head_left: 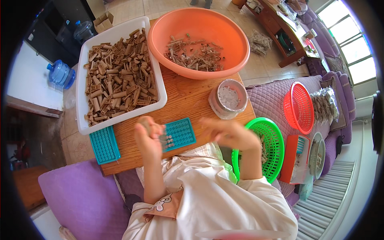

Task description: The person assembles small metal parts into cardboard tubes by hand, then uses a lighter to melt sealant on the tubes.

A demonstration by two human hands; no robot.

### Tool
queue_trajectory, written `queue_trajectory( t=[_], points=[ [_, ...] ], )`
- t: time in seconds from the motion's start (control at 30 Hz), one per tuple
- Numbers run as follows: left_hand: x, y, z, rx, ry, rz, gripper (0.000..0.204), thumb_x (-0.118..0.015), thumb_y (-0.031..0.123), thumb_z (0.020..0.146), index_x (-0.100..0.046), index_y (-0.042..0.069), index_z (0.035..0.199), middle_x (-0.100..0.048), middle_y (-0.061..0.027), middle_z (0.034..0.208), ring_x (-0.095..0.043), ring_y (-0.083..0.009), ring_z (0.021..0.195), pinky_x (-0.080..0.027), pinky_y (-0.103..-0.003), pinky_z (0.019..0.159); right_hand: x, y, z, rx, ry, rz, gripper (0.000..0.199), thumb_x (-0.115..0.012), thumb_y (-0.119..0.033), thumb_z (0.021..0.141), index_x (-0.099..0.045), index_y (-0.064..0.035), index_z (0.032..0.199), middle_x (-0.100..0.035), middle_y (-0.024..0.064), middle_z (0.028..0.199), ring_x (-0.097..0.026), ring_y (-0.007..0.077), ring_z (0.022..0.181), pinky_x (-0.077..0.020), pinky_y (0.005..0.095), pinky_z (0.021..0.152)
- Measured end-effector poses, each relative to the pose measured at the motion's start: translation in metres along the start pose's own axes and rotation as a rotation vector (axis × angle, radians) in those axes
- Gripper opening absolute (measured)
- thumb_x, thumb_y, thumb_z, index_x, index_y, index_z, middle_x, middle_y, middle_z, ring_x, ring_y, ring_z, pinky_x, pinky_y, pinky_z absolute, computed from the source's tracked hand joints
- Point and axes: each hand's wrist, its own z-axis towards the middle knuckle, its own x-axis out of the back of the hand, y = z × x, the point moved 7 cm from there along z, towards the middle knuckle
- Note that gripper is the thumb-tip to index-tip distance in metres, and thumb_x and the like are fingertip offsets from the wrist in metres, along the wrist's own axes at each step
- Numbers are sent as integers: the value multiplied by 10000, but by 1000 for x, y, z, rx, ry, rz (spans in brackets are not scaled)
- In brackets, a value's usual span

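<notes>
My left hand (149,137) is closed around a small brown piece (145,122), partly hidden by the fingers and blurred. It is over the left end of a teal tray with rows of round holes (180,134); several small pale discs (169,141) sit in holes beside the hand. My right hand (234,134) is just right of that tray, below a round tub of white pieces (230,96). Motion smears its fingers, so I cannot tell whether they hold anything. A white bin (162,90) heaped with brown half-tube pieces (120,76) stands at the left.
An orange basin (236,64) with clear and dark bits stands at the table's far side. A second teal tray (105,146) juts over the left edge of the wooden table (182,94). To the right are a green basket (276,154), a red basket (304,114) and a purple sofa (268,98).
</notes>
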Motion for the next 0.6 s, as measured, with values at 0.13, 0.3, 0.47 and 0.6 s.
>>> queue_trajectory(
  t=[0.13, 0.3, 0.47, 0.6],
  points=[
    [51, 8, 6, -27, 276, -44, 416, -402, 491, 845, -466, 82, 802, -295, 53, 514, -317, -63, 482, -373, -249, 573, 94, 48, 2, -272, 467, -593, 245, -503, -61, 767, -570, 3, 993, -599, 182, 846, -588, 283, 736, -464, 323, 694],
    [44, 4, 3, -27, 155, -96, 404, -409, 479, 847, -475, 82, 874, -329, 54, 551, -312, -53, 488, -342, -226, 554, 112, 130, 32, -367, 253, -1065, 146, -531, -71, 679, -595, -6, 793, -595, 193, 778, -579, 321, 773, -464, 388, 688],
    [23, 2, 0, -10, 60, -148, 410, -355, 464, 870, -446, 79, 975, -384, 27, 677, -331, -67, 543, -337, -243, 624, 115, 146, 39, -516, 303, -1103, 103, -543, -79, 679, -588, -32, 759, -596, 185, 749, -577, 324, 762, -457, 403, 695],
    [22, 1, 1, 24, -24, -168, 364, -369, 377, 887, -419, 71, 1079, -444, -3, 779, -440, -105, 677, -386, -291, 733, 119, 127, 31, -229, 391, -1024, 75, -535, -84, 706, -561, -34, 755, -601, 172, 740, -580, 328, 692, -456, 418, 616]
  ],
)
